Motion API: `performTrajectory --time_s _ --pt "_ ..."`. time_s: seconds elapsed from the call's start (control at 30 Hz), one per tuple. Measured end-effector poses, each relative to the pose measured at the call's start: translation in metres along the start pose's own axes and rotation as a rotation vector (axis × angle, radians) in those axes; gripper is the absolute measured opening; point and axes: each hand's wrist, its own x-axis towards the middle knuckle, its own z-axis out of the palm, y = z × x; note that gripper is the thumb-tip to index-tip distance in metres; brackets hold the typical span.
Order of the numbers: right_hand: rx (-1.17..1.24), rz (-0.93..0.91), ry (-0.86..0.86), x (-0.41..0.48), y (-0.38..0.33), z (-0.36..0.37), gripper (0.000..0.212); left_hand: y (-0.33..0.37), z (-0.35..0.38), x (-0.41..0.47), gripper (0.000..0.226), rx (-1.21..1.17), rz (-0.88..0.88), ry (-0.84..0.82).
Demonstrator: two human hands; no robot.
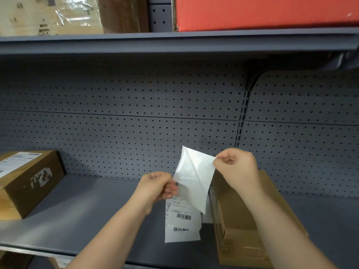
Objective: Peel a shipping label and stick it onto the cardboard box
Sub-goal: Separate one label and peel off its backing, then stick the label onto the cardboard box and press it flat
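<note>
My left hand (pixel 157 188) pinches the lower left edge of a white shipping label sheet (pixel 192 177) held above the shelf. My right hand (pixel 236 165) pinches the sheet's upper right corner, and a diagonal crease runs across the glossy sheet where a layer is pulled apart. Below it lies a stack of printed labels (pixel 181 223) with barcodes on the grey shelf. A plain cardboard box (pixel 244 230) rests on the shelf under my right forearm, partly hidden by it.
A second cardboard box (pixel 29 181) with a label stuck on top sits at the left of the grey shelf (pixel 81 214). A pegboard wall rises behind. On the upper shelf stand a red box (pixel 262 12) and wrapped cartons.
</note>
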Motion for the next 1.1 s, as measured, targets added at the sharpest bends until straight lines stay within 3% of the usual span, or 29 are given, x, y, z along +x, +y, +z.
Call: performTrajectory --time_s 0.13,0.27,0.47,0.67,0.77,0.87,1.0,1.1 --pt "0.026 0.106 0.037 0.009 0.004 -0.013 0.013 -0.022 -0.020 0.029 0.013 0.072 -0.199 0.068" --pt "0.121 0.136 0.074 0.013 0.000 -0.025 0.015 -0.045 -0.037 0.051 0.011 0.246 -0.259 0.184" --pt "0.305 0.150 0.109 0.012 -0.016 -0.041 0.016 -0.062 -0.056 0.072 0.031 0.925 -0.006 0.281" --pt "0.398 0.212 0.040 0.007 -0.022 -0.019 0.021 -0.061 -0.028 0.083 0.028 1.297 0.144 0.245" --pt "0.423 0.247 0.029 0.006 -0.020 -0.008 0.019 -0.042 -0.015 0.075 0.023 1.243 0.192 0.217" --pt "0.444 0.264 0.034 0.008 -0.019 0.001 0.015 -0.011 -0.003 0.052 0.031 0.925 0.310 0.198" --pt "0.483 0.272 0.053 0.012 -0.022 0.013 0.014 0.027 0.019 0.007 0.046 0.446 0.371 -0.200" --pt "0.504 0.269 0.062 0.011 -0.025 0.022 0.012 0.027 0.035 -0.001 0.062 0.505 0.454 -0.250"
